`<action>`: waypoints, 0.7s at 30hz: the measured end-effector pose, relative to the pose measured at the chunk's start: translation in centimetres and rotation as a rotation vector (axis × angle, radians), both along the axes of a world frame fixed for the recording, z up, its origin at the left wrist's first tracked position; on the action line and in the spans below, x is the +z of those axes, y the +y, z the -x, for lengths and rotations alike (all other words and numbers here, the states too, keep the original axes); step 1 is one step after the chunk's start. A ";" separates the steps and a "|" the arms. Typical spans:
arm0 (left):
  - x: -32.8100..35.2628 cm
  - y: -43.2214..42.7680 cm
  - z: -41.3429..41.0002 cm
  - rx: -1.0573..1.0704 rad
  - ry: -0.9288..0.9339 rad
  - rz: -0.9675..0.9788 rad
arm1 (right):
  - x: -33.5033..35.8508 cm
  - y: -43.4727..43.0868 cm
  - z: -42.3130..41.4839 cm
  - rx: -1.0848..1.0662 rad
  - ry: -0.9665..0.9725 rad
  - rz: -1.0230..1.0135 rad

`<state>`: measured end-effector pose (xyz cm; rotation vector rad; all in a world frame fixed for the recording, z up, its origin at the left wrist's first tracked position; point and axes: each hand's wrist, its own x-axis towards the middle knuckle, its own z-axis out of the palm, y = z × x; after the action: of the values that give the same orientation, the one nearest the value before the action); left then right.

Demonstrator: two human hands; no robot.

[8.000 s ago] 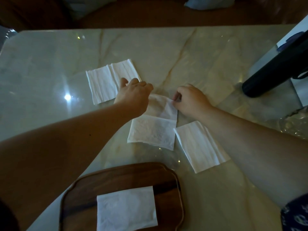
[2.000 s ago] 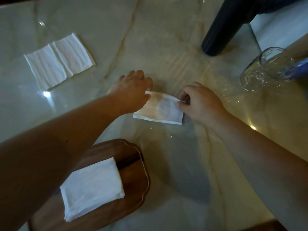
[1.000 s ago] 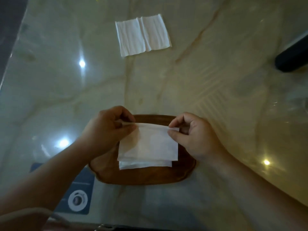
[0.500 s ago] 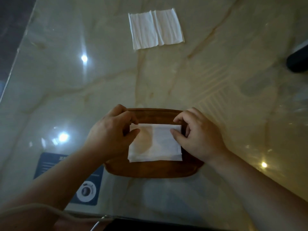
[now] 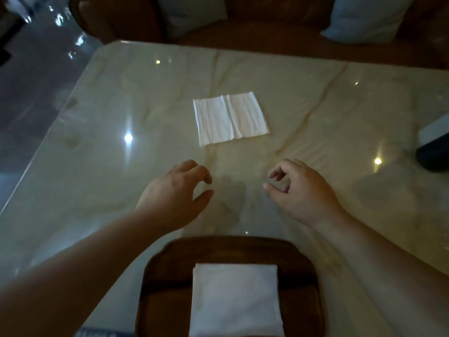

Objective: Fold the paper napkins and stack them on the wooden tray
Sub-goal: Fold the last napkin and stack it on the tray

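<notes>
A dark wooden tray (image 5: 170, 276) sits at the near edge of the marble table, with a stack of folded white napkins (image 5: 235, 300) lying on it. One unfolded white napkin (image 5: 230, 117) lies flat farther out, near the table's middle. My left hand (image 5: 175, 193) and my right hand (image 5: 298, 188) hover over the bare marble between the tray and that napkin, fingers loosely curled and apart, holding nothing. Both hands are well short of the unfolded napkin.
A dark cylindrical object (image 5: 433, 156) lies at the right edge of the table. Beyond the table's far edge stands a brown sofa with pale cushions (image 5: 364, 18). The table's left edge (image 5: 48, 132) runs diagonally, with dark floor beyond.
Half a second ago both hands pressed a folded napkin onto the stack on the tray. They have let go and moved forward over the table; the view has tilted up.
</notes>
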<state>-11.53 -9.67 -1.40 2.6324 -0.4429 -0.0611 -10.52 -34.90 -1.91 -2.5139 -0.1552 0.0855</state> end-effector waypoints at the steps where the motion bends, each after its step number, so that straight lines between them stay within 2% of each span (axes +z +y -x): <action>1: -0.1 -0.1 -1.3 0.002 -0.018 0.001 | -0.1 -0.1 -1.2 -0.015 0.003 -0.003; 13: -2.5 2.2 -16.0 0.176 -0.086 -0.015 | -1.8 -0.8 -11.5 -0.159 -0.029 -0.012; 17: -3.8 2.1 -19.8 0.212 -0.109 -0.069 | -2.6 -0.4 -13.6 -0.209 -0.031 0.026; 21: -4.9 2.0 -22.2 0.189 -0.081 -0.220 | -3.6 0.6 -14.9 -0.214 -0.025 0.112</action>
<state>10.70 -7.68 -6.29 2.8885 -0.2219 0.0614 4.41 -34.33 -5.49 -2.6271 0.1123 -0.0255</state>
